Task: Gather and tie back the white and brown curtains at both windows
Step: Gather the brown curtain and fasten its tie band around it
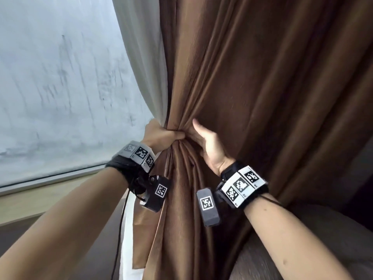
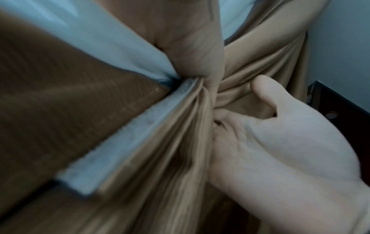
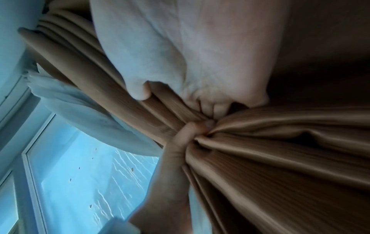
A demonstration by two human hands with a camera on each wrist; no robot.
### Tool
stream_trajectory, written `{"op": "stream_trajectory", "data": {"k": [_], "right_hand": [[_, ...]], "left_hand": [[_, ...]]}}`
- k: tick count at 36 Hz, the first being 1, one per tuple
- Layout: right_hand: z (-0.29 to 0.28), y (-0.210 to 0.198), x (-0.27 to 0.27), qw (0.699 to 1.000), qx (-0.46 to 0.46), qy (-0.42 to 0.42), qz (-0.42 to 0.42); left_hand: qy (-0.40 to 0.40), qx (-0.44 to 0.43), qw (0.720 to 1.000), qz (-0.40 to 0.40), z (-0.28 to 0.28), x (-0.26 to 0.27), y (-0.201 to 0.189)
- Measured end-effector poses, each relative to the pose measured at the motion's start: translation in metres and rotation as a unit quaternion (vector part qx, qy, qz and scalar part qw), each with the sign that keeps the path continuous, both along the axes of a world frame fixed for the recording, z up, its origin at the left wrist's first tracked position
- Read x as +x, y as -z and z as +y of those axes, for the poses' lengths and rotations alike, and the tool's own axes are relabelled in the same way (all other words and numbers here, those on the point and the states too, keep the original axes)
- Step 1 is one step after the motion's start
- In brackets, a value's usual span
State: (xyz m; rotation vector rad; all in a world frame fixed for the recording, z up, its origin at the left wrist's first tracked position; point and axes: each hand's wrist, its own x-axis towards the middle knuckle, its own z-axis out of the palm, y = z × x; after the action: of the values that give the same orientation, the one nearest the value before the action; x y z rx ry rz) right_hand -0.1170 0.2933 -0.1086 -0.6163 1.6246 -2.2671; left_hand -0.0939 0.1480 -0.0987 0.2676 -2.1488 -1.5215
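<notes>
The brown curtain hangs in heavy folds on the right, with the white curtain beside it against the window. My left hand grips both curtains, pinched into a tight waist. My right hand cups the brown folds from the right, its fingers tucked into the cloth and its thumb raised free. In the left wrist view the right hand shows its palm against the brown curtain. In the right wrist view the left hand's fingers wrap the gathered waist. A flat brown strip with a pale edge hangs below the left wrist.
The window pane, streaked and pale, fills the left. Under it runs a light sill. Something dark brown and rounded lies low on the right below the curtain. A dark piece of furniture stands by the wall.
</notes>
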Motion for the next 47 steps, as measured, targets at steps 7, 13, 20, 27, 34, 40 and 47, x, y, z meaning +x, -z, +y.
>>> {"op": "stream_trajectory", "data": {"k": [7,13,20,27,34,40,47], "right_hand": [[0.031,0.066,-0.068,0.920,0.191,0.340,-0.033],[0.043,0.043,-0.045,0.955,0.157,0.250,-0.028],[0.018,0.033,-0.038,0.981,0.133,0.141,0.008],[0.009,0.032,-0.033,0.979,0.130,0.154,0.012],[0.013,0.020,-0.022,0.939,0.214,0.245,0.108],[0.022,0.011,-0.017,0.932,0.245,0.234,0.128],[0.008,0.007,0.004,0.953,0.225,0.191,0.063]], "left_hand": [[0.013,0.039,0.999,-0.003,-0.013,0.007,-0.006],[0.085,0.020,0.996,-0.026,-0.020,0.021,-0.015],[0.121,0.010,0.992,-0.038,-0.018,0.027,-0.017],[0.141,0.018,0.989,-0.045,-0.013,0.029,-0.017],[0.078,0.031,0.996,-0.026,-0.019,0.018,-0.013],[0.036,0.048,0.998,-0.017,-0.020,0.010,-0.010],[0.089,0.043,0.995,-0.009,-0.003,0.019,-0.008]]}}
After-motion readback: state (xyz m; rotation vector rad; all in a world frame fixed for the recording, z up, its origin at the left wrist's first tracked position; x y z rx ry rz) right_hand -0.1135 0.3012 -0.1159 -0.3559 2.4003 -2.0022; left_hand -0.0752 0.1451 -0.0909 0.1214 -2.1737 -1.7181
